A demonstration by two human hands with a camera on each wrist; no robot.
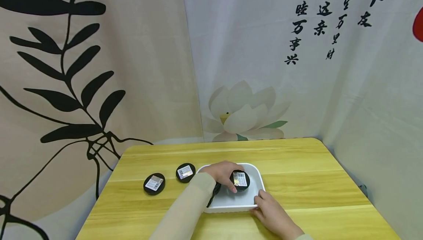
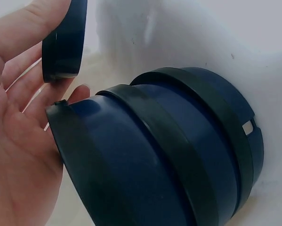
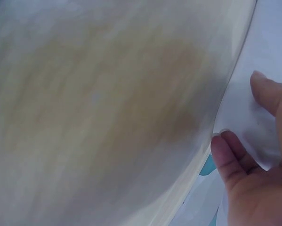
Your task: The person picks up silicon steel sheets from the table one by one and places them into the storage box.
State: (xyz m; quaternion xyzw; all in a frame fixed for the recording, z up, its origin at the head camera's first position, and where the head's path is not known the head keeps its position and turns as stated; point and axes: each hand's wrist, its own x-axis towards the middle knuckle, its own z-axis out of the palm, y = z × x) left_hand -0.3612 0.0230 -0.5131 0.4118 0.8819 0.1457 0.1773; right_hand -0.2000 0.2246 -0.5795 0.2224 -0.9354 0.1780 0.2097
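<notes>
My left hand (image 1: 222, 172) reaches into a white tray (image 1: 228, 200) and grips a black round disc (image 1: 241, 180) with a white barcode label on top. In the left wrist view, that disc (image 2: 64, 42) shows edge-on between thumb and fingers. Close by the palm, a dark blue-and-black banded round piece (image 2: 145, 155) lies tilted in the tray. From the head, my left sleeve hides most of this banded piece (image 1: 214, 195). With thumb and fingers, my right hand (image 1: 272, 212) holds the tray's front right corner.
Two more black discs with white labels lie on the yellow wood-grain table (image 1: 317, 181): one disc (image 1: 185, 173) just left of the tray, another (image 1: 154, 184) farther left. A printed cloth (image 1: 158, 67) hangs behind the table's far edge.
</notes>
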